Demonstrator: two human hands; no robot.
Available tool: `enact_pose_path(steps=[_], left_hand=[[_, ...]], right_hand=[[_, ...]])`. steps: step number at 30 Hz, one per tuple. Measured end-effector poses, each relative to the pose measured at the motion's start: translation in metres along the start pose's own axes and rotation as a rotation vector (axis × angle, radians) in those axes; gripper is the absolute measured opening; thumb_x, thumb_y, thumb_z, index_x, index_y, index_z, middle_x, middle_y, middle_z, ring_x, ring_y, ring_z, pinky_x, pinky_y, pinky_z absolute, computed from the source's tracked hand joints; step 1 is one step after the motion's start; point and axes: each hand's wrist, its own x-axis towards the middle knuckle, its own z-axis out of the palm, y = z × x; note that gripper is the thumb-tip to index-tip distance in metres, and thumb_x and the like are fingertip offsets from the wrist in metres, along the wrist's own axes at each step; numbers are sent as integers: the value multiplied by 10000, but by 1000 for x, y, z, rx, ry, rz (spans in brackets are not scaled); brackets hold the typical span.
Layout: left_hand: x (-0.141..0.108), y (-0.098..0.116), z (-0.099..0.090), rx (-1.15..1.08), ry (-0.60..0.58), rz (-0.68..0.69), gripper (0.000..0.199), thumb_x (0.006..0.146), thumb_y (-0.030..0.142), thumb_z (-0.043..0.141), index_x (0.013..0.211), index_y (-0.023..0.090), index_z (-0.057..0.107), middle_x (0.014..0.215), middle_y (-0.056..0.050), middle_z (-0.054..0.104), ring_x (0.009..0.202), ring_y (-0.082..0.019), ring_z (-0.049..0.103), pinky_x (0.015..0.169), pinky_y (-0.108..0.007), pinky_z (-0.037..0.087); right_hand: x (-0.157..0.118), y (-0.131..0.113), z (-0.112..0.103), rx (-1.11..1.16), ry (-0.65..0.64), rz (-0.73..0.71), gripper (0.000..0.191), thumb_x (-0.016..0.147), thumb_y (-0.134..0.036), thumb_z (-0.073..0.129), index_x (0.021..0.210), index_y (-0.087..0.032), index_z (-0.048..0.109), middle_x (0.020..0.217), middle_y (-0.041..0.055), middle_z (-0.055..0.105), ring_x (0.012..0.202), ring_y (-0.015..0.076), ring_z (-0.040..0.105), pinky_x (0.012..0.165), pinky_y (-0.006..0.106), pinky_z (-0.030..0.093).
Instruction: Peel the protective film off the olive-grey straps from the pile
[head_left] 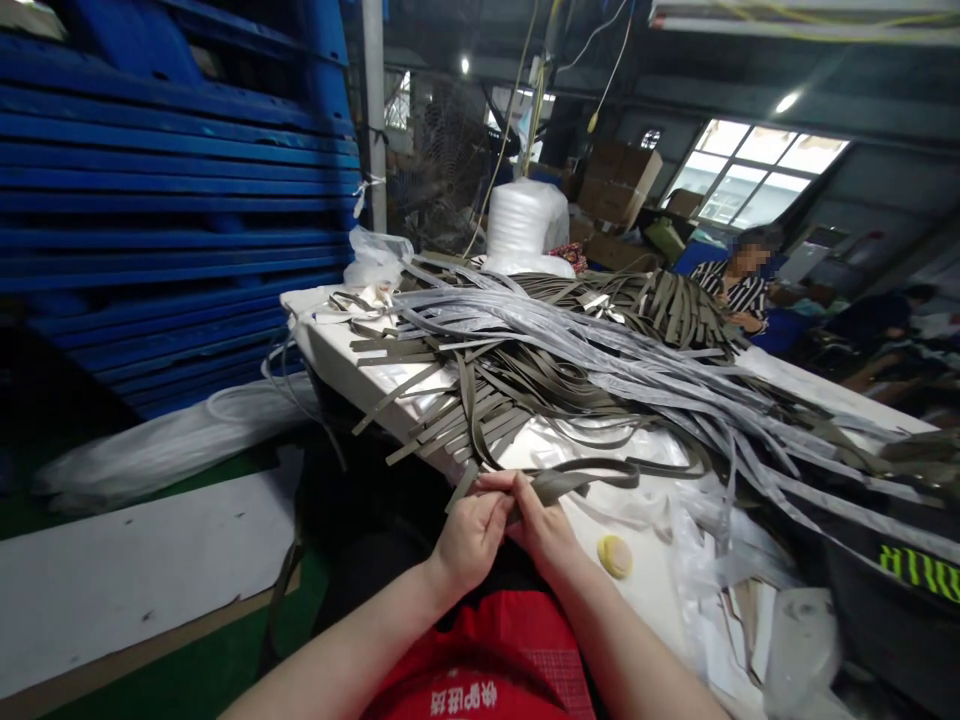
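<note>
Both hands meet at the table's near edge, around an olive-grey strap (559,484). My left hand (471,535) is closed on the strap, thumb pressed against the fingers, and a short end sticks out beyond it. My right hand (534,515) is closed on the same strap from the other side; the strap loops away to the right. Beyond them, many olive straps (480,415) lie fanned over the white table (349,365), under a long bundle of shiny grey strips (555,335). A round yellow item (615,556) lies right of my right hand.
Stacked blue pallets (180,190) rise at the left, with wrapped plastic (172,440) and a white board (150,570) below. A white roll (525,225) stands at the table's back. A person in stripes (709,280) sits beyond. Clear plastic and a black bag (892,610) lie at the right.
</note>
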Motion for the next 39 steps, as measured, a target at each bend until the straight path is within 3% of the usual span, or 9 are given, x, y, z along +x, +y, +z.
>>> enact_pose_path(steps=[4, 8, 12, 15, 21, 28, 32, 36, 39], left_hand=[[13, -16, -46, 271, 36, 269, 380, 1032, 271, 333, 891, 156, 666, 753, -60, 724, 676, -160, 684, 629, -241, 505], [15, -35, -123, 675, 209, 446, 326, 1025, 270, 391, 935, 154, 682, 758, -45, 750, 628, -154, 678, 601, -244, 499], [-13, -40, -194, 840, 257, 363, 334, 1007, 346, 433, 934, 178, 713, 776, -44, 762, 615, -161, 678, 603, -249, 512], [-49, -40, -217, 678, 191, 87, 421, 999, 451, 391, 932, 202, 724, 783, -43, 762, 676, -173, 707, 642, -237, 541], [-102, -37, -186, 57, 6, -624, 569, 966, 601, 282, 825, 169, 626, 596, 14, 615, 378, -89, 499, 392, -183, 393], [-92, -32, -161, 77, 28, -604, 476, 988, 493, 297, 857, 168, 619, 580, 30, 567, 394, -89, 481, 433, -191, 360], [-75, -20, -150, 212, 27, -529, 436, 989, 417, 338, 732, 179, 598, 522, 36, 514, 444, -103, 501, 483, -199, 366], [-62, -6, -128, 126, 29, -531, 455, 1000, 413, 307, 699, 171, 548, 552, 32, 542, 398, -81, 473, 455, -192, 361], [-53, 4, -107, 64, 12, -510, 485, 1005, 435, 300, 693, 163, 552, 542, 28, 540, 380, -78, 471, 446, -193, 364]], right_hand=[[20, -34, -2, 410, -10, -34, 306, 809, -460, 724, 1025, -244, 741, 657, -29, 557, 746, 148, 594, 845, 329, 493], [43, -67, 12, 480, -72, -160, 350, 769, -352, 787, 1084, -215, 715, 624, -59, 518, 699, 120, 579, 912, 320, 466], [55, -60, 58, 423, -224, -160, 266, 742, -348, 815, 950, -208, 727, 658, -33, 583, 773, 164, 639, 855, 328, 482], [63, -39, 96, 413, -288, -93, 255, 800, -436, 752, 870, -194, 711, 662, -10, 628, 776, 190, 669, 832, 349, 503], [79, 8, 133, 364, -209, 78, 418, 761, -578, 718, 654, -211, 547, 611, 0, 643, 719, 225, 687, 750, 357, 528], [88, 26, 110, 219, -67, -43, 446, 819, -623, 621, 641, -241, 475, 613, 4, 684, 669, 218, 676, 704, 341, 523], [77, 19, 94, 245, -257, 10, 334, 757, -537, 733, 813, -220, 647, 807, 29, 744, 821, 222, 690, 817, 352, 519], [50, 13, 90, -65, -407, 6, 457, 912, -592, 504, 902, -222, 771, 1031, 56, 743, 1067, 234, 633, 1009, 354, 418], [31, 14, 85, -158, -512, 12, 463, 916, -607, 490, 999, -251, 775, 1020, 35, 735, 998, 223, 640, 976, 349, 425]])
